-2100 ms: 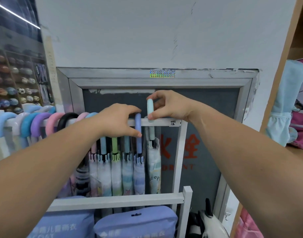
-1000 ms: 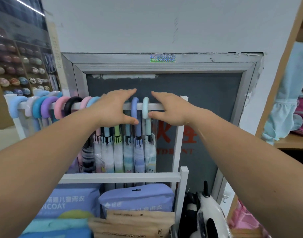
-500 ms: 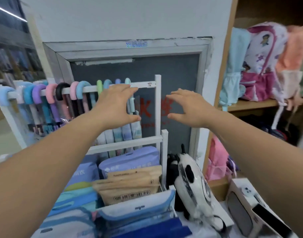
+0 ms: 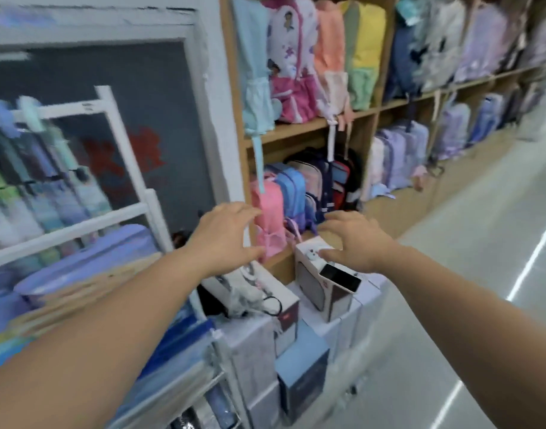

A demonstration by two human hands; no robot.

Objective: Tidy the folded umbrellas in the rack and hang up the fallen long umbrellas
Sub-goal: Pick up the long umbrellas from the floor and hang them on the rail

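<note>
The white umbrella rack stands at the left, blurred by motion. Long umbrellas with pastel curved handles hang from its top rail. My left hand is stretched out in front of me with fingers spread, holding nothing, to the right of the rack. My right hand is also open and empty, hovering over white boxes. Neither hand touches an umbrella.
Wooden shelves full of backpacks run along the right. A pink backpack stands behind my left hand. Packaged raincoats lie in the rack's lower bin. Stacked boxes sit below, and grey aisle floor extends rightward.
Both hands let go of the hung umbrella handles and pulled off the rail. My view swung right and down, from the rack toward the backpack shelves and boxes.
</note>
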